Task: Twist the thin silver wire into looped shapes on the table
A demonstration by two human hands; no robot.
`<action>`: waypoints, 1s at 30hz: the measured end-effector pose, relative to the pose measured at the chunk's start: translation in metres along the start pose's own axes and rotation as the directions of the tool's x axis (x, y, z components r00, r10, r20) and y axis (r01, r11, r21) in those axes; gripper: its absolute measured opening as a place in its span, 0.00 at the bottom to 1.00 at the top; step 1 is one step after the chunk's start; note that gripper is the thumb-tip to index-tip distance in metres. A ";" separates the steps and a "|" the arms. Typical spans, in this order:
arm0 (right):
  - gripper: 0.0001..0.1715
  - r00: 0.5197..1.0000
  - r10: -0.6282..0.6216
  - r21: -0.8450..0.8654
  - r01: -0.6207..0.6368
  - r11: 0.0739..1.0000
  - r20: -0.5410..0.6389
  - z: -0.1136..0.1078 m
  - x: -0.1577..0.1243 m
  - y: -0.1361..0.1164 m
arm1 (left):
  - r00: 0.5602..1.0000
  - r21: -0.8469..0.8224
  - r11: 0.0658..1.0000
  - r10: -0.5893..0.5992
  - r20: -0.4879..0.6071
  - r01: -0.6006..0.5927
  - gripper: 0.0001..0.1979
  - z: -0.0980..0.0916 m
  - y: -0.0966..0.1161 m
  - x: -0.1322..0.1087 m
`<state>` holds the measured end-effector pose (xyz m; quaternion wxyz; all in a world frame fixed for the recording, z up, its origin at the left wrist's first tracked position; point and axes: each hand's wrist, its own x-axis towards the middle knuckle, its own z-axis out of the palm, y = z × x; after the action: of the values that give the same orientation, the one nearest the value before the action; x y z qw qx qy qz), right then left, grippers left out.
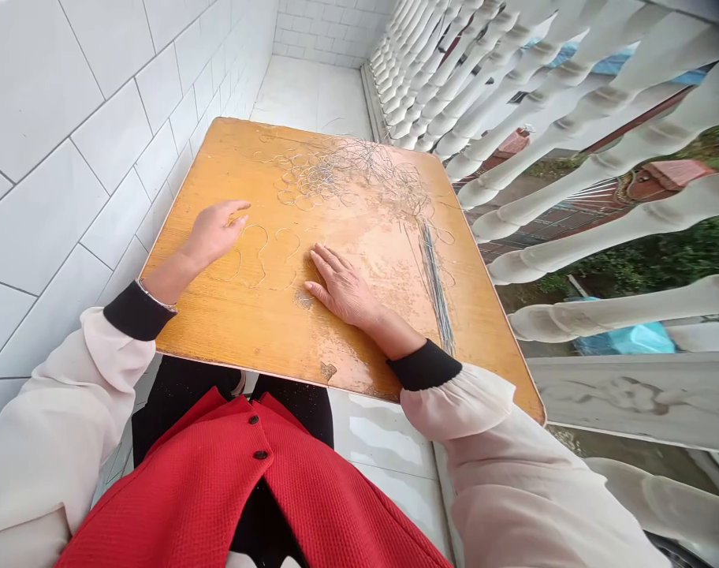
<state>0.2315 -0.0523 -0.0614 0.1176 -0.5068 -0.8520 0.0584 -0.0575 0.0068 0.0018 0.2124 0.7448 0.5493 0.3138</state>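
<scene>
My left hand (213, 231) rests on the worn wooden table (247, 323), fingers stretched toward a bent wire shape (254, 254) lying flat there; its fingertips touch the wire's top curve. Flat on the tabletop lies my right hand (341, 285), fingers spread, just right of a second curled wire piece (288, 244). Neither hand grips anything. A tangled heap of bent wire loops (348, 177) lies at the far side of the table. Along the right side runs a bundle of straight wire rods (436, 284).
A white tiled wall (69, 142) stands close on the left. White balusters (542, 102) line the right, with a drop to roofs and greenery beyond. White floor tiles (318, 91) stretch past the table. My red garment (229, 489) fills the bottom.
</scene>
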 end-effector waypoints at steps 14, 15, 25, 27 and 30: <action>0.51 0.994 0.110 -0.007 -0.110 0.994 -0.016 0.003 0.001 -0.036 | 0.996 -0.028 0.995 -0.092 0.012 0.093 0.20 -0.005 -0.015 -0.013; 0.50 0.994 0.111 0.001 -0.111 0.994 -0.012 0.002 -0.003 -0.037 | 0.996 -0.032 0.995 -0.092 0.012 0.093 0.20 -0.005 -0.017 -0.012; 0.48 0.988 -0.151 0.036 0.150 0.988 0.040 -0.004 -0.003 -0.030 | 0.954 0.329 0.911 0.174 0.243 -0.250 0.35 0.014 -0.007 -0.030; 0.48 0.977 -0.201 0.042 0.199 0.979 0.067 -0.001 0.005 -0.029 | 0.928 0.390 0.867 0.186 0.322 -0.309 0.37 0.022 -0.003 -0.040; 0.50 0.968 -0.232 0.059 0.227 0.972 0.098 0.002 0.012 -0.029 | 0.901 0.423 0.841 0.158 0.405 -0.338 0.34 0.032 -0.001 -0.047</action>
<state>0.2005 -0.0554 -0.0554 0.0910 -0.3980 -0.9083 0.0911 -0.0449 -0.0366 -0.0327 0.0717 0.8836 0.4598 0.0523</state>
